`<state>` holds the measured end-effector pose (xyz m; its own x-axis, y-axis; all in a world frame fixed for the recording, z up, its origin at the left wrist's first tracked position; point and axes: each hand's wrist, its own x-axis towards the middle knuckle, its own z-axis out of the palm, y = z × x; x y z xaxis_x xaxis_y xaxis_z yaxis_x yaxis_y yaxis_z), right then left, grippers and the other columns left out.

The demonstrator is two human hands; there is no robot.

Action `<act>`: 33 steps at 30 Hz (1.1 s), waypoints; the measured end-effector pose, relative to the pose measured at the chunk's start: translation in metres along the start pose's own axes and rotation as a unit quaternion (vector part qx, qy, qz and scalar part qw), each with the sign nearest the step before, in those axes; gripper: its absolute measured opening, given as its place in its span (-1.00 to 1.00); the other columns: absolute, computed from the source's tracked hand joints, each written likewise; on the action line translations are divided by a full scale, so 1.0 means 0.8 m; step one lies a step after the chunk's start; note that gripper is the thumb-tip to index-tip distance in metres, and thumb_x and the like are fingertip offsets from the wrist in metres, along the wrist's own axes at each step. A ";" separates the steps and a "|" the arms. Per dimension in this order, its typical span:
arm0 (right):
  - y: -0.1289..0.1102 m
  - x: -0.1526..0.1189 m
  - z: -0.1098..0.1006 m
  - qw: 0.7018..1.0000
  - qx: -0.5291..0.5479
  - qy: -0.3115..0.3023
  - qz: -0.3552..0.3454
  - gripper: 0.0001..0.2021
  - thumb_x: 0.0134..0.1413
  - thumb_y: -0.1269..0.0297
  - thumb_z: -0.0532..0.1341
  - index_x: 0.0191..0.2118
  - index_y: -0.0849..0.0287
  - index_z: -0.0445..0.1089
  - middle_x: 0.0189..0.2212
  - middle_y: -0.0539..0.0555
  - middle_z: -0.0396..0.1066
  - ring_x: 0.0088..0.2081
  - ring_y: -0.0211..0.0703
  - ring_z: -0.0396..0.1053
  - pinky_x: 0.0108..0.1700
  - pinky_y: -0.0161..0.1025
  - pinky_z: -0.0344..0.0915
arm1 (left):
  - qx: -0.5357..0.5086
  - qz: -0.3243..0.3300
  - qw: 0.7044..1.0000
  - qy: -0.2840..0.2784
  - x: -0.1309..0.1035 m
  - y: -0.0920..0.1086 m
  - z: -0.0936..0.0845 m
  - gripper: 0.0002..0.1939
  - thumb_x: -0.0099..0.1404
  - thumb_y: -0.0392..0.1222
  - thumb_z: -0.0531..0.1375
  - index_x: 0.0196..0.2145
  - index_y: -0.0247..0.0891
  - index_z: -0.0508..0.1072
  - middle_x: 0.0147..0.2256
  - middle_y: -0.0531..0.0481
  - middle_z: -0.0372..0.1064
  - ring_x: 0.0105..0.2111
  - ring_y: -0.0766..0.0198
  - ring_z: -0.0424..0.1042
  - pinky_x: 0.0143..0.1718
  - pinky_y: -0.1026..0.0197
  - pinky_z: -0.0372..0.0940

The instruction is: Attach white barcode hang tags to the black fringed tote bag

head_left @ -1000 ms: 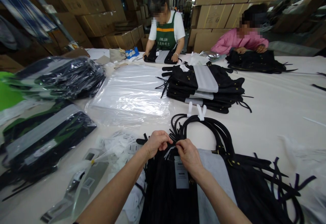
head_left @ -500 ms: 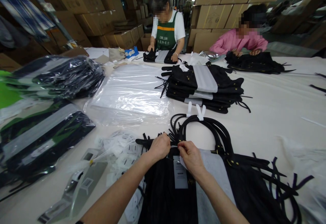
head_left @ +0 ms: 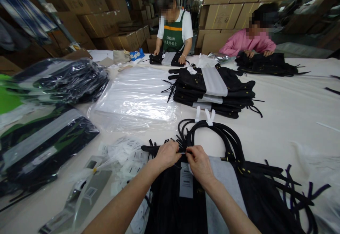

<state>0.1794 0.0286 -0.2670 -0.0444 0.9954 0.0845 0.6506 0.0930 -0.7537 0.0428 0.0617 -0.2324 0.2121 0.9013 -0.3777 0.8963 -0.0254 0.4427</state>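
In the head view, a large black fabric bag [head_left: 168,205] lies on the white-covered counter [head_left: 289,110], right in front of the person; a pale grey-white band [head_left: 225,182] wraps its middle, and its looped black cord handles [head_left: 237,141] stretch out beyond its far edge. Both hands work at that far edge, beside the black fringe-like strap ends [head_left: 183,138]. The left hand [head_left: 170,154] is curled nearly into a fist, and the right hand [head_left: 198,159] makes a narrow pinch with thumb and forefinger; between them a short, thin pale strand [head_left: 183,152] shows, its ends hidden in the fingers. A grey rectangular printed tag [head_left: 186,182] lies flat on the bag, just below the hands; whether the strand joins it cannot be made out.

Left of the bag, a loose heap of white printed tags [head_left: 130,165] nearly touches its side. Beyond the bag sits a pile of folded black bags [head_left: 217,88].

For good handling, I judge the grip should stay close and fingertip-light, with the strand lightly taut so both ends can be felt. The strap ends are best kept out of the pinch, since dark cords could easily snag there, and the tag left flat and uncreased.
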 end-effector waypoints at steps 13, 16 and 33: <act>0.001 -0.007 -0.002 1.000 -0.018 0.010 -0.009 -0.80 0.01 0.42 0.02 -0.30 0.17 0.36 -0.31 0.10 0.27 -0.31 -0.17 0.30 -0.27 -0.23 0.29 | -0.190 -0.035 0.981 -0.022 0.006 -0.013 -0.012 -0.92 -0.06 -0.34 0.12 -0.65 -0.29 0.29 -0.69 0.16 0.11 -0.63 0.40 0.14 -0.57 0.34 0.03; -0.002 -0.004 -0.001 0.999 -0.048 -0.001 -0.025 -0.79 0.00 0.44 0.03 -0.27 0.16 0.37 -0.31 0.10 0.26 -0.27 -0.15 0.29 -0.24 -0.22 0.29 | -0.243 -0.040 0.969 -0.012 0.003 -0.015 -0.011 -0.96 -0.07 -0.35 0.10 -0.62 -0.30 0.30 -0.68 0.16 0.14 -0.64 0.43 0.12 -0.58 0.36 0.04; -0.013 0.013 0.007 0.995 -0.085 -0.043 0.002 -0.84 0.07 0.38 0.03 -0.37 0.15 0.36 -0.36 0.05 0.27 -0.35 -0.23 0.29 -0.33 -0.32 0.20 | -0.351 -0.042 0.935 -0.021 0.007 -0.016 -0.004 -0.89 -0.09 -0.40 0.07 -0.51 -0.30 0.29 -0.70 0.22 0.11 -0.73 0.49 0.07 -0.69 0.39 -0.05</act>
<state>0.1679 0.0384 -0.2619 -0.1010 0.9947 0.0201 0.7691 0.0909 -0.6327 0.0311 0.0684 -0.2375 0.1821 0.8690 -0.4600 0.4365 0.3478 0.8298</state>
